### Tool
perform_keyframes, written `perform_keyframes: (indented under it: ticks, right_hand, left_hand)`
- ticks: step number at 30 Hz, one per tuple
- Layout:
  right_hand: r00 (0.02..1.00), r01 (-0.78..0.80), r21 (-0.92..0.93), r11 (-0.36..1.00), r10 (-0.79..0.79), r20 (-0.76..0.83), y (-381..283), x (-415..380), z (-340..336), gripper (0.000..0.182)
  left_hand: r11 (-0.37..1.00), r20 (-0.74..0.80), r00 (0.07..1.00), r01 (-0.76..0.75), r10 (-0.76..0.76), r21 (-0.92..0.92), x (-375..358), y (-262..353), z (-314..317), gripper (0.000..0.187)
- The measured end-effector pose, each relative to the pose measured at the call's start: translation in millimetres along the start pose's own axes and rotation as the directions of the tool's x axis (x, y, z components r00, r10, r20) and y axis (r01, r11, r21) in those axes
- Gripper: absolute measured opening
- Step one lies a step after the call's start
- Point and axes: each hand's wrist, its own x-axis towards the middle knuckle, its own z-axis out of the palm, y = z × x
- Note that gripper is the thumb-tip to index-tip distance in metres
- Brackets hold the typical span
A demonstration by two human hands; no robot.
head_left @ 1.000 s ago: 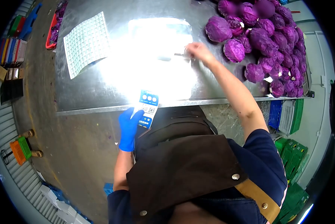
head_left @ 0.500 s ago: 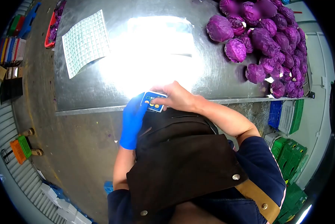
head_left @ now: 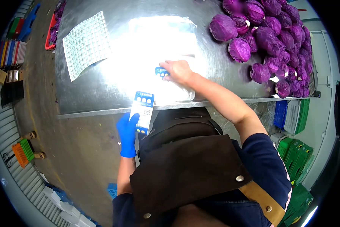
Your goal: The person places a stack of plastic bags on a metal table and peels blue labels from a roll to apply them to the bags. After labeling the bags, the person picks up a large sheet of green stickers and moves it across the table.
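Bright metal across the upper half: a broad tabletop (head_left: 82, 98), bleached by glare around twelve o'clock. Heaped on it between one and three o'clock, purple cabbages (head_left: 266, 39). At ten o'clock, lying flat for the most part, a pale gridded sheet (head_left: 87, 43). Toward eight o'clock, blue-gloved left hand (head_left: 127, 130), closed on the lower left edge of a long blue-and-white label (head_left: 144, 106), its upper end over the tabletop's near edge. Near twelve o'clock, bare right hand (head_left: 178, 71), fingers pinched on a second blue label (head_left: 162, 72), partly covered; contact with the tabletop impossible to tell.
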Motion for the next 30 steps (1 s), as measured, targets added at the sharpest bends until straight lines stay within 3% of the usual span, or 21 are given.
perform_keyframes:
  ticks: [1,3,5,7,10,14,17,20,25,27,30]
  right_hand:
    - [0.999,-0.017,-0.021,1.0,0.016,-0.034,-1,-1,6,0.055]
    - [0.963,-0.04,-0.008,0.999,0.036,-0.266,-7,-14,0,0.054]
    - [0.93,-0.015,0.071,0.997,0.04,-0.365,-7,-31,-13,0.053]
    - [0.941,0.052,0.21,0.976,0.022,-0.337,9,-54,-24,0.05]
    - [0.963,0.217,-0.01,0.976,-0.215,-0.165,36,-69,-5,0.041]
    - [0.988,0.145,0.075,0.987,-0.14,-0.066,62,-60,19,0.029]
    - [0.986,0.166,0.024,0.986,-0.165,-0.032,61,-58,17,0.024]
    - [0.916,0.309,-0.04,0.95,-0.309,-0.257,46,-66,5,0.021]
    - [0.958,0.261,0.148,0.954,-0.237,-0.159,68,-60,28,0.019]
    - [0.955,0.277,0.225,0.934,-0.242,-0.169,72,-52,21,0.018]
    - [0.994,-0.08,0.573,0.816,0.024,0.105,58,-49,-8,0.021]
  left_hand:
    - [0.999,-0.008,1.0,-0.029,0.029,-0.017,1,4,3,0.017]
    - [0.998,0.007,0.999,-0.04,0.041,-0.055,2,4,4,0.015]
    - [0.996,0.011,1.0,-0.026,0.027,-0.082,1,5,3,0.014]
    - [0.995,0.004,1.0,0.014,-0.013,-0.103,-3,8,3,0.013]
    - [0.996,0.015,1.0,-0.024,0.026,-0.082,-1,9,9,0.013]
    - [0.994,0.039,0.997,-0.062,0.066,-0.092,2,14,15,0.015]
    - [0.993,0.049,0.997,-0.059,0.064,-0.102,4,5,13,0.015]
    - [0.993,0.027,0.998,-0.058,0.061,-0.108,0,9,12,0.015]
    - [0.997,0.043,0.997,-0.066,0.068,-0.045,-4,13,14,0.015]
    - [0.992,0.055,0.998,-0.027,0.034,-0.12,-2,6,14,0.014]
    - [0.985,0.091,0.996,-0.005,0.021,-0.172,-2,3,14,0.015]
